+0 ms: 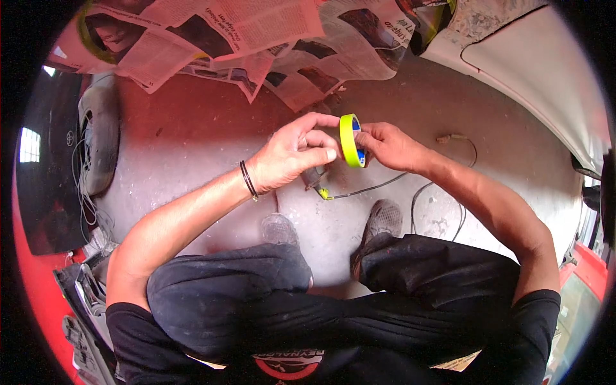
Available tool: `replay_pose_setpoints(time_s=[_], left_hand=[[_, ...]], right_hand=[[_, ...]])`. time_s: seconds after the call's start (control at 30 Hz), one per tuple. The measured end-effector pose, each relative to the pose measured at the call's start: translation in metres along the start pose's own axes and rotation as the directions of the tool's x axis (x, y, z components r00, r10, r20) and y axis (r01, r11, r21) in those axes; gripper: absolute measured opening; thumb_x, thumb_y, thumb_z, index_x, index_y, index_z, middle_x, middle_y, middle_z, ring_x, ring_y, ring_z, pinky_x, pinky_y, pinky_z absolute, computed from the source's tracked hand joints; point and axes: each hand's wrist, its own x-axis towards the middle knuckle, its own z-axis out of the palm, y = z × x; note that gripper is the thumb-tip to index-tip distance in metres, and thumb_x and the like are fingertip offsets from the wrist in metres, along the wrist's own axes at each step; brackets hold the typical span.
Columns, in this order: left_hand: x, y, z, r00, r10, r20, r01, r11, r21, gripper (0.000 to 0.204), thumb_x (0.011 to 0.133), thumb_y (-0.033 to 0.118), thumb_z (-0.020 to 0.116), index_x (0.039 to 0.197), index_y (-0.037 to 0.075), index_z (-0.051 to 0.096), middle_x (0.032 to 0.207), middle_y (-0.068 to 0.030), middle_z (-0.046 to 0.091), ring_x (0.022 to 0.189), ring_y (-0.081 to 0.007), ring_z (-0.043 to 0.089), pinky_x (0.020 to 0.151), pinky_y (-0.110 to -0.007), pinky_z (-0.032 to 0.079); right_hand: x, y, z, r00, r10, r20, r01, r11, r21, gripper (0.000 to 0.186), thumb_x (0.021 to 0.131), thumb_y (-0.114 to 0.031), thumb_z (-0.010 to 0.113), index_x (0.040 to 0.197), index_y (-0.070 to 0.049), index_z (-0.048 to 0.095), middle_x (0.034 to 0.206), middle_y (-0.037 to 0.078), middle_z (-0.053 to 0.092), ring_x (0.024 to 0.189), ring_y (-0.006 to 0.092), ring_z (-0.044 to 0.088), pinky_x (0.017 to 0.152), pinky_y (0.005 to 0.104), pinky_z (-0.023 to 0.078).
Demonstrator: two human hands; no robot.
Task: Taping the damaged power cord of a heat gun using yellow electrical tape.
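A roll of bright yellow masking tape (348,142) with a blue core stands on edge between my two hands, above the floor. My right hand (387,146) grips it from the right side, with the thumb at the core's opening; its other fingers are partly hidden. To the left of the roll, my left hand (298,146) has its fingers apart and the thumb stretched out. Its index fingertip reaches the roll's left edge, though whether it presses on the tape I cannot tell. Nothing is held in that left hand.
Sheets of newspaper (256,38) hang at the far side. A tool with a dark cable (369,191) lies on the concrete floor (186,147) below my hands. At the left lean a tyre (101,138) and a black panel (54,167); a white panel (532,61) stands far right.
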Motion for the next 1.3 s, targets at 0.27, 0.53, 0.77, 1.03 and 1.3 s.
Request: replay_pose_setpoints(time_s=[0.27,0.53,0.77,1.03,1.3], left_hand=[[0.010,0.018,0.009,0.926,0.371,0.069,-0.308,0.637,0.706,0.049,0.094,0.005,0.072,0.143,0.008,0.074,0.099,-0.0104,0.074,0.087,-0.0226,0.074,0.080,-0.038,0.059],[0.016,0.020,0.008,0.978,0.205,0.039,-0.091,0.251,0.964,0.024,0.102,0.028,0.080,0.104,0.004,0.073,0.095,-0.0182,0.072,0.092,-0.0426,0.074,0.081,-0.053,0.059],[0.012,0.013,-0.002,0.978,0.189,0.086,-0.191,0.653,0.733,0.034,0.103,0.029,0.083,0.125,0.003,0.079,0.105,-0.0091,0.074,0.099,-0.0258,0.075,0.090,-0.040,0.059],[0.010,-0.004,0.001,0.990,-0.004,-0.139,0.072,0.871,0.487,0.031,0.105,0.019,0.081,0.131,0.002,0.075,0.107,-0.0056,0.081,0.108,-0.0152,0.074,0.096,-0.037,0.059],[0.016,-0.010,0.002,0.945,0.326,-0.008,-0.225,0.670,0.708,0.026,0.102,0.022,0.083,0.119,0.004,0.079,0.116,-0.0151,0.080,0.113,-0.0288,0.077,0.099,-0.043,0.059]], right_hand=[[-0.010,-0.007,0.002,0.911,0.213,0.353,-0.264,0.959,0.102,0.045,0.120,-0.043,0.059,0.113,-0.003,0.079,0.093,0.002,0.077,0.082,0.0103,0.071,0.083,0.0318,0.062],[-0.018,-0.006,-0.016,0.987,0.142,0.078,-0.153,0.974,0.167,0.042,0.121,-0.039,0.065,0.149,-0.008,0.070,0.136,0.000,0.072,0.122,0.0100,0.064,0.106,0.0301,0.052],[-0.014,-0.013,-0.010,0.980,-0.187,0.066,0.188,0.982,-0.018,0.039,0.114,-0.022,0.077,0.148,-0.005,0.072,0.136,0.004,0.074,0.124,0.0134,0.066,0.111,0.0339,0.054],[-0.003,-0.024,0.002,0.957,-0.188,-0.219,0.217,0.969,0.116,0.051,0.103,-0.024,0.088,0.145,-0.002,0.070,0.127,0.010,0.080,0.112,0.0182,0.075,0.102,0.0371,0.061],[0.001,-0.032,0.004,0.964,-0.172,-0.204,0.224,0.936,0.271,0.057,0.101,-0.013,0.087,0.151,-0.002,0.061,0.118,0.009,0.081,0.110,0.0139,0.074,0.097,0.0344,0.061]])
